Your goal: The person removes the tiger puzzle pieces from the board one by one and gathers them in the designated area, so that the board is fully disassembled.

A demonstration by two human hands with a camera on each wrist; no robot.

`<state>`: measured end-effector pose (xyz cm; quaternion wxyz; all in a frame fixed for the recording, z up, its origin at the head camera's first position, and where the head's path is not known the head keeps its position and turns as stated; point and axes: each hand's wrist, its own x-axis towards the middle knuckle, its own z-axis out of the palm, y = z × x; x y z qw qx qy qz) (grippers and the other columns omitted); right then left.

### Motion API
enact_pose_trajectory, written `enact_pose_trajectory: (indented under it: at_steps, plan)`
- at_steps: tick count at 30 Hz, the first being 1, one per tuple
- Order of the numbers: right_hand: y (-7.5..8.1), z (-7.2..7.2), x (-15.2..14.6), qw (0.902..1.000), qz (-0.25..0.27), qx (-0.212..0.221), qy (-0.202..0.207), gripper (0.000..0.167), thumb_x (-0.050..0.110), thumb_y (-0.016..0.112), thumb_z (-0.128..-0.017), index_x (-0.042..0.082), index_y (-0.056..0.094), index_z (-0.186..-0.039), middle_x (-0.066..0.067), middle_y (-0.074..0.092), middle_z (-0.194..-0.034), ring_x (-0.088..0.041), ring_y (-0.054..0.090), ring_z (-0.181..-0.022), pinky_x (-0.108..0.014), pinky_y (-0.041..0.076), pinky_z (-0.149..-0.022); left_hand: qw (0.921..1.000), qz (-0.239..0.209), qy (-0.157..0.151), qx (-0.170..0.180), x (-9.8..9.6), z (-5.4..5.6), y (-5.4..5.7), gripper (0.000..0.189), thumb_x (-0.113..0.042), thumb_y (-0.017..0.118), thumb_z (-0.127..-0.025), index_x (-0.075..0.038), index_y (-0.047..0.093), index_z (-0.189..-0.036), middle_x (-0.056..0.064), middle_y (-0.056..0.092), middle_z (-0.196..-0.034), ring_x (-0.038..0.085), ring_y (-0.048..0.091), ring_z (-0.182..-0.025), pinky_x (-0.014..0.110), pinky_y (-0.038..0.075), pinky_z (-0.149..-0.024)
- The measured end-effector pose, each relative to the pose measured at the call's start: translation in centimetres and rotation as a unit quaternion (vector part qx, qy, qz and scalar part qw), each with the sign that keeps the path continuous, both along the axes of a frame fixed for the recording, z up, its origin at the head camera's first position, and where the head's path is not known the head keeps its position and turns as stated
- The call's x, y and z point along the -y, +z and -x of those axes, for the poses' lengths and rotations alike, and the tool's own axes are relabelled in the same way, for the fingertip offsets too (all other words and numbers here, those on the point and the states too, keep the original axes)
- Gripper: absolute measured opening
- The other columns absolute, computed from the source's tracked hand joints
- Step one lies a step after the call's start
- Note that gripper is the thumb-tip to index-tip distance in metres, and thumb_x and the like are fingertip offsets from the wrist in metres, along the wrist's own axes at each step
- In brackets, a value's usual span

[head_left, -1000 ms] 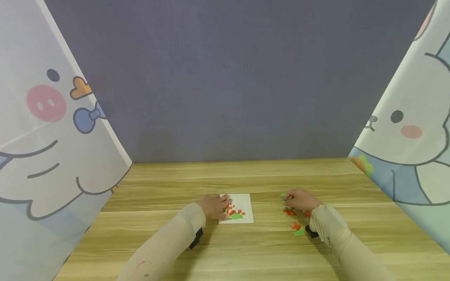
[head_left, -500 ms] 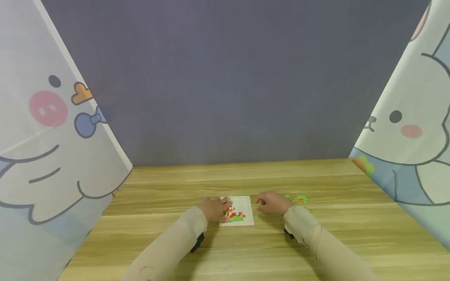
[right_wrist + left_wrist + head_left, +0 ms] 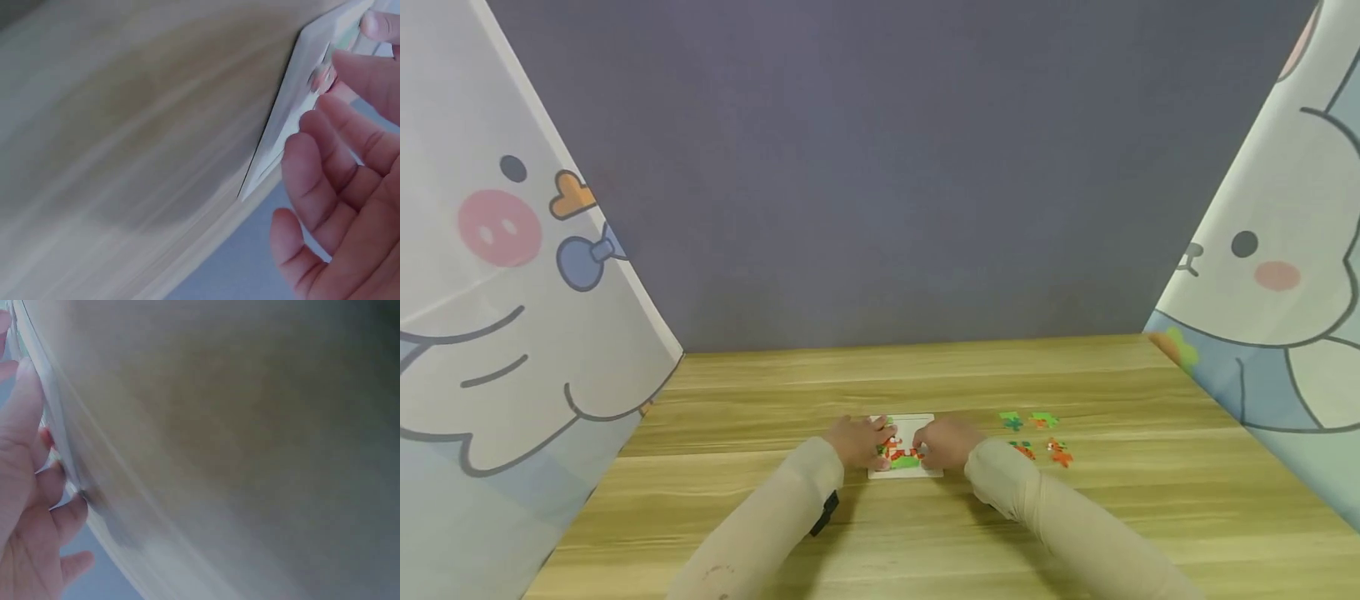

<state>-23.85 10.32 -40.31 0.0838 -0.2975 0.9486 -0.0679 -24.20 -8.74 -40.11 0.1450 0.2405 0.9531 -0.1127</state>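
A white puzzle tray (image 3: 914, 424) lies on the table, with red and green jigsaw pieces (image 3: 906, 462) along its left and lower parts. My left hand (image 3: 853, 442) rests over the tray's left edge, fingers spread on the pieces; the left wrist view shows its fingers along the tray's side. Over the right side of the tray, my right hand (image 3: 952, 443) pinches a puzzle piece (image 3: 322, 80) between thumb and forefinger, mostly hidden by the fingers. Its other fingers are bent beside the tray's rim.
Loose puzzle pieces lie on the wooden table (image 3: 760, 400) right of the tray: a green one (image 3: 1012, 421), a green and orange one (image 3: 1043, 419), and a red one (image 3: 1061, 452). A dark grey panel (image 3: 880, 183) stands behind the table.
My right hand has moved left from the loose pieces to the tray's right side, carrying a piece. My left hand has stayed on the tray.
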Motion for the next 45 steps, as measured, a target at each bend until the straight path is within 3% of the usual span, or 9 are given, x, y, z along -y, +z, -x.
enact_pose_trajectory:
  at_steps: [8, 16, 22, 31, 38, 45]
  plan:
    - [-0.7, -0.4, 0.9, 0.9984, -0.038, -0.037, 0.018, 0.018, 0.009, 0.076, -0.085, 0.008, 0.076, -0.103, -0.001, 0.075, -0.097, -0.019, 0.070, -0.090, -0.033, 0.057, -0.080, 0.9997, 0.010, -0.012, -0.019, 0.0, -0.6, -0.2, 0.068, -0.057, 0.055, -0.094, -0.028, 0.039, -0.154, -0.007, 0.036, -0.159, 0.015, 0.043, -0.140, 0.044, 0.034, -0.114]
    - [-0.4, -0.4, 1.2, 0.9996, -0.015, -0.026, 0.001, 0.021, 0.007, 0.079, -0.084, 0.007, 0.076, -0.104, -0.004, 0.074, -0.102, -0.021, 0.070, -0.094, -0.036, 0.058, -0.081, 0.9969, 0.029, -0.039, -0.062, 0.1, -0.3, -0.7, 0.069, -0.060, 0.053, -0.094, -0.027, 0.042, -0.153, -0.006, 0.040, -0.157, 0.015, 0.048, -0.136, 0.043, 0.041, -0.110]
    - [-0.4, -0.1, 1.4, 0.9997, -0.008, -0.022, 0.007, 0.020, 0.007, 0.080, -0.083, 0.007, 0.073, -0.102, -0.004, 0.074, -0.096, -0.021, 0.070, -0.088, -0.036, 0.058, -0.075, 0.9987, 0.023, -0.027, -0.036, 0.3, 0.0, -0.4, 0.069, -0.059, 0.052, -0.095, -0.026, 0.039, -0.154, -0.004, 0.037, -0.158, 0.017, 0.045, -0.138, 0.045, 0.038, -0.112]
    - [-0.4, 0.1, 1.4, 0.9998, -0.017, 0.002, -0.013, 0.017, 0.007, 0.080, -0.083, 0.009, 0.066, -0.093, -0.001, 0.069, -0.085, -0.017, 0.065, -0.077, -0.034, 0.056, -0.071, 0.9995, 0.021, -0.009, -0.020, -0.4, 0.0, 0.0, 0.069, -0.059, 0.054, -0.095, -0.028, 0.038, -0.155, -0.006, 0.035, -0.159, 0.015, 0.043, -0.140, 0.045, 0.036, -0.113]
    - [-0.2, 0.6, 1.3, 0.9990, 0.008, 0.038, -0.021, 0.017, -0.001, 0.078, -0.082, 0.010, 0.065, -0.087, 0.002, 0.060, -0.076, -0.012, 0.052, -0.067, -0.034, 0.051, -0.065, 0.9997, 0.022, 0.000, -0.008, -0.5, 0.1, 0.1, 0.070, -0.059, 0.053, -0.095, -0.029, 0.037, -0.155, -0.007, 0.033, -0.160, 0.014, 0.042, -0.141, 0.045, 0.037, -0.113]
    - [0.8, 0.8, 1.1, 0.9936, 0.040, 0.100, -0.034, 0.017, 0.000, 0.077, -0.082, 0.007, 0.068, -0.095, 0.002, 0.060, -0.080, -0.012, 0.049, -0.066, -0.032, 0.048, -0.064, 0.9996, -0.003, 0.025, 0.015, -0.5, 0.3, 0.1, 0.071, -0.058, 0.056, -0.093, -0.030, 0.037, -0.155, -0.008, 0.032, -0.161, 0.015, 0.038, -0.143, 0.047, 0.033, -0.115]
